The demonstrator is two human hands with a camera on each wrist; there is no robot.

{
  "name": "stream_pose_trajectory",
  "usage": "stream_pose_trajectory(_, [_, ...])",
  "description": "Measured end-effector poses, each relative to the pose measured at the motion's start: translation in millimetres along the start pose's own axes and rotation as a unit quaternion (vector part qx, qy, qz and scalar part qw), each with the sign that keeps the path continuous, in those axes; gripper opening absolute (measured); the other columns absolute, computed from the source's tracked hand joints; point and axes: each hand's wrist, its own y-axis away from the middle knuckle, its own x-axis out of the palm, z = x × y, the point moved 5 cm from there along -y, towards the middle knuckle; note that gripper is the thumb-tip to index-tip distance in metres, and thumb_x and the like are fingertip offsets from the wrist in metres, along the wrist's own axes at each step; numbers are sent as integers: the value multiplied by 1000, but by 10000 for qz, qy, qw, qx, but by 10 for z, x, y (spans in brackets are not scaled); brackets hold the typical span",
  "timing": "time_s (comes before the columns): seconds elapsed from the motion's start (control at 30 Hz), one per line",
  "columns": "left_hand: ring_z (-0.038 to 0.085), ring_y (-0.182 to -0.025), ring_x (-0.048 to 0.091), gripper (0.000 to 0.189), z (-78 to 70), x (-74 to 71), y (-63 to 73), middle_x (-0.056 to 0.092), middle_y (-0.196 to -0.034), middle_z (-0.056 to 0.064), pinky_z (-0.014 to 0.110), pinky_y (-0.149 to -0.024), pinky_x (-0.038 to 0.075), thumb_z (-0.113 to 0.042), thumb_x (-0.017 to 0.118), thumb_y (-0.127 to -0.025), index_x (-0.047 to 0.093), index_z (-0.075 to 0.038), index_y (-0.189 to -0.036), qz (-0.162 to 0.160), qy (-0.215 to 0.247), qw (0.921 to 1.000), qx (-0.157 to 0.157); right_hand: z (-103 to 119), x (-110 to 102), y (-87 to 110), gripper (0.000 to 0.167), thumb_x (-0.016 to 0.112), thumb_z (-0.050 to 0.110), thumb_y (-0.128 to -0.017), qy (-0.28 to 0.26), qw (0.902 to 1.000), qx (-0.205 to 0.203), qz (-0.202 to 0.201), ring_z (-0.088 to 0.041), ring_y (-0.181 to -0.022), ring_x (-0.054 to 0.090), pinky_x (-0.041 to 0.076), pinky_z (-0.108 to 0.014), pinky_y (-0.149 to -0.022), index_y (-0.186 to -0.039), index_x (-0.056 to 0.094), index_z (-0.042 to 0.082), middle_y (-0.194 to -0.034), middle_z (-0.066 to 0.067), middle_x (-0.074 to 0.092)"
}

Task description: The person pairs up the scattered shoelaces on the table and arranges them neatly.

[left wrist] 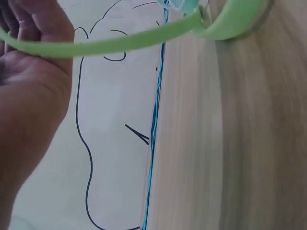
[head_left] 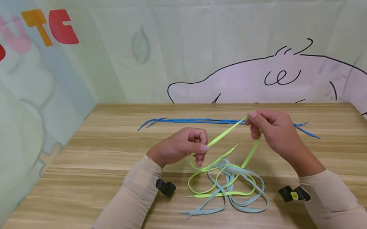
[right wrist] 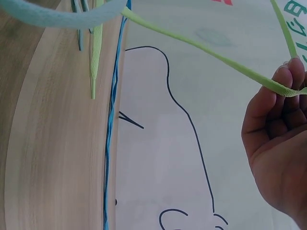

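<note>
Between my hands a stretch of neon-yellow shoelace (head_left: 226, 133) runs taut above the table. My left hand (head_left: 184, 146) pinches its lower end between thumb and curled fingers. Higher and to the right, my right hand (head_left: 274, 133) pinches the same lace, and a length of it drops from those fingers to the pile. In the right wrist view the yellow lace (right wrist: 206, 50) passes over the fingertips of the right hand (right wrist: 278, 129). Below the hands, the rest of the yellow lace lies tangled with a pale blue-grey shoelace (head_left: 244, 207).
Blue shoelaces (head_left: 189, 121) lie stretched side by side along the back of the wooden table (head_left: 96, 180), partly hidden behind the right hand. A printed cloth backdrop (head_left: 188, 33) hangs behind the table and at its left.
</note>
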Motion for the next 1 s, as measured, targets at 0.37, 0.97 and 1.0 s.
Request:
stream_pose_trajectory(0.37, [17,-78,66,11,-40,-59,24,69,-82,3,34,-83,54,-15,60,-95,66,-7,-93,-175,-54,9994,287,20,-79,-7,35,53,26,-106,-178,9987,-252,-413,-24,-69,57,46,-29,-67,-88,70,3,-65,-12,57])
stream_pose_trajectory(0.97, [15,-76,67,23,-33,-174,99,69,-79,2,34,-84,53,-5,59,-93,67,-11,-113,-291,170,9991,242,30,-154,2,45,56,30,-104,-440,9933,-288,-1029,-23,-61,48,39,-31,-59,-71,61,-1,-58,-10,51])
stream_pose_trajectory(1.0, [16,-76,67,22,-32,-177,101,69,-80,2,34,-83,53,-4,58,-93,68,-11,-112,-291,131,9992,228,28,-157,2,45,56,30,-104,-446,9931,-287,-1050,-23,-61,48,39,-31,-58,-71,61,-1,-58,-9,51])
